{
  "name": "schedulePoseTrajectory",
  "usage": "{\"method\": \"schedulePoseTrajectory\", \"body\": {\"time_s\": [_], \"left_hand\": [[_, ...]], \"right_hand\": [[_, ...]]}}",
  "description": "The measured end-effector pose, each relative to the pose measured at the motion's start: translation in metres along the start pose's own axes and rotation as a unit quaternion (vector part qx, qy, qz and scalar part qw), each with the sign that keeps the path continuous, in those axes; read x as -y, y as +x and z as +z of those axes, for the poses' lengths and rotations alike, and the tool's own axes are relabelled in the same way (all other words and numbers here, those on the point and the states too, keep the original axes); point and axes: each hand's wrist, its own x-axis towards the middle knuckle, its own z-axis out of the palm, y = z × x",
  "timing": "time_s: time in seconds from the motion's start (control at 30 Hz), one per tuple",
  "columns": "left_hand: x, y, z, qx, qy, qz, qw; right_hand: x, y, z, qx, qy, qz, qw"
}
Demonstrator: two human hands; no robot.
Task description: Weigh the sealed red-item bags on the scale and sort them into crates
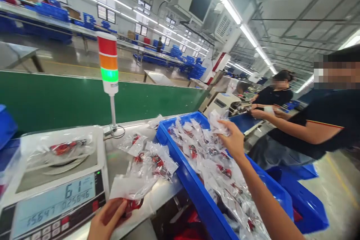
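Note:
My left hand pinches a clear plastic bag with a red and black item inside, just right of the scale's keypad. My right hand is closed on another crumpled, whitish plastic bag above the far end of a blue crate. Many bagged red and black parts fill that crate. Between the crate and the scale, several more bagged parts lie on the metal table. One bagged red part rests flat on the scale's pan.
A signal tower with its green section lit rises behind the scale. Beyond it runs a green panel. On the right, a co-worker in a dark shirt stands close to the crate, with a second person further back. Blue bins sit below right.

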Motion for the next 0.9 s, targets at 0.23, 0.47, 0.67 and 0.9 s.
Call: {"method": "schedulePoseTrajectory", "body": {"time_s": [0.23,0.47,0.67,0.9], "left_hand": [[0.048,-0.019,-0.015,-0.017,-0.023,0.009,1.0],[0.083,-0.017,-0.007,-0.076,0.129,0.138,0.979],[0.089,0.001,0.026,-0.117,0.286,0.295,0.904],[0.058,-0.025,0.016,-0.093,0.248,0.325,0.908]], "right_hand": [[0.124,-0.035,0.04,0.119,0.108,-0.187,0.969],[0.178,-0.077,0.085,0.236,0.212,-0.159,0.935],[0.187,-0.1,0.081,0.227,0.236,-0.089,0.941],[0.181,-0.148,0.075,0.213,0.22,-0.06,0.95]]}}
